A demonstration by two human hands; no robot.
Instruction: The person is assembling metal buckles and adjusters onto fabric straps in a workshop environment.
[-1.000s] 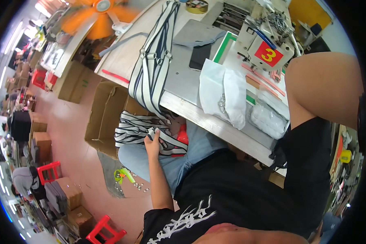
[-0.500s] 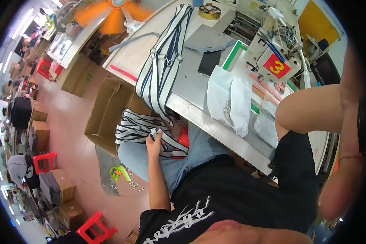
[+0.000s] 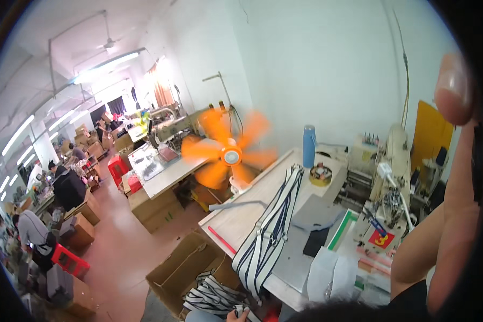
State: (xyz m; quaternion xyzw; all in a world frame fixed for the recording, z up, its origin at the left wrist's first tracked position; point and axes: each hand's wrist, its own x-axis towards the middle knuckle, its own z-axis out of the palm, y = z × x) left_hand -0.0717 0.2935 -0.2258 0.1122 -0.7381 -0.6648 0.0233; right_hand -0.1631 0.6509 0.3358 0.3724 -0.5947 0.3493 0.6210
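— Striped fabric (image 3: 268, 228) drapes off the sewing table's (image 3: 236, 220) front edge, its lower folds (image 3: 214, 295) bunched beside a cardboard box (image 3: 182, 268).
— And the hands?
— Left hand (image 3: 236, 315) pinches those folds at the lower edge. Right hand (image 3: 456, 96) is raised by the lens; its grip I cannot tell.

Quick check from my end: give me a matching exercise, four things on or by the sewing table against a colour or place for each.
Things:
1. fan
2. bottle
3. striped fabric
4. cardboard box

Descriptions:
A. blue, upright at the far end of the table
B. on the floor beside the table, flaps open
C. orange blades, spinning
D. draped along the table and over its near edge

Pairs: 1-C, 2-A, 3-D, 4-B
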